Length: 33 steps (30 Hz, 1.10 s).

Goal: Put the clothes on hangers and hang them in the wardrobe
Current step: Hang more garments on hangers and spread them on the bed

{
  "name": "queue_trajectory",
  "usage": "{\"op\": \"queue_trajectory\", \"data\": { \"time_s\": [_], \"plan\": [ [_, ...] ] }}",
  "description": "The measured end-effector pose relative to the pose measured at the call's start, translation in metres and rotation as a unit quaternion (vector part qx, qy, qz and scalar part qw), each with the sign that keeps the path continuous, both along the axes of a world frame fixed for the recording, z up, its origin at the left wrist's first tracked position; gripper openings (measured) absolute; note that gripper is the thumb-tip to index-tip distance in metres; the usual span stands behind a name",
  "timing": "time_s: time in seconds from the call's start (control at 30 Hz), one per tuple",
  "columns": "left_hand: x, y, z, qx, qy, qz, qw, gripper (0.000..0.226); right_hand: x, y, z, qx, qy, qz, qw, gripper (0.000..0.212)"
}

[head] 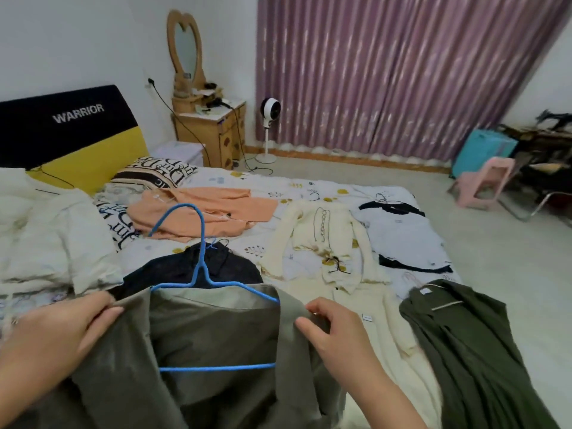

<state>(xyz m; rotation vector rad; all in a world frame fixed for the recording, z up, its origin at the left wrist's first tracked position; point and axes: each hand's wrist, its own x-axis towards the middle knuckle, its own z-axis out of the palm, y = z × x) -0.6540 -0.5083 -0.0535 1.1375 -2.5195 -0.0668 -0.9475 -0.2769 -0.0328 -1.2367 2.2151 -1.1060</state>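
A grey-green garment point(213, 339) hangs in front of me with a blue wire hanger point(201, 264) inside its neck opening, hook pointing up. My left hand point(58, 329) pinches the garment's left shoulder. My right hand point(337, 332) pinches its right shoulder. On the bed lie a black top point(185, 267), an orange garment point(210, 212), a cream laced top point(328, 239), a white top with black trim point(405, 233) and a dark green dress point(473, 342). The wardrobe is out of view.
The bed point(266, 184) carries a rumpled cream duvet point(46, 230) and a lettered pillow point(154, 174) at the left. A wooden dresser point(213, 131), a standing fan point(270, 131), a pink stool point(486, 181) and purple curtains point(387, 72) stand beyond.
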Motion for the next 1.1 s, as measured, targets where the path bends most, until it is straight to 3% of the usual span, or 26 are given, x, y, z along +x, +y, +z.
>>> {"op": "queue_trajectory", "data": {
  "time_s": [0.1,0.37,0.7,0.87,0.97,1.1],
  "plan": [
    [-0.027,0.018,0.012,0.021,0.012,-0.075,0.997,0.021,-0.006,0.041,0.003,0.001,0.002,-0.064,0.998,0.010],
    [-0.137,0.093,0.034,-0.012,-0.024,-0.261,0.965,0.026,-0.049,0.156,0.010,0.005,0.029,-0.222,0.975,0.003],
    [-0.284,0.245,0.019,0.068,0.011,-0.392,0.917,0.050,-0.138,0.328,0.016,0.038,0.059,-0.350,0.934,0.003],
    [-0.358,0.349,0.005,0.105,0.024,-0.440,0.892,0.051,-0.193,0.426,0.018,0.054,0.045,-0.402,0.913,0.003],
    [-0.399,0.408,0.003,0.137,0.082,-0.449,0.879,0.042,-0.233,0.473,0.020,0.061,0.067,-0.428,0.899,0.003],
    [-0.452,0.466,0.000,0.148,0.132,-0.446,0.873,0.041,-0.283,0.515,0.017,0.064,0.128,-0.474,0.869,0.032]
  ]
}}
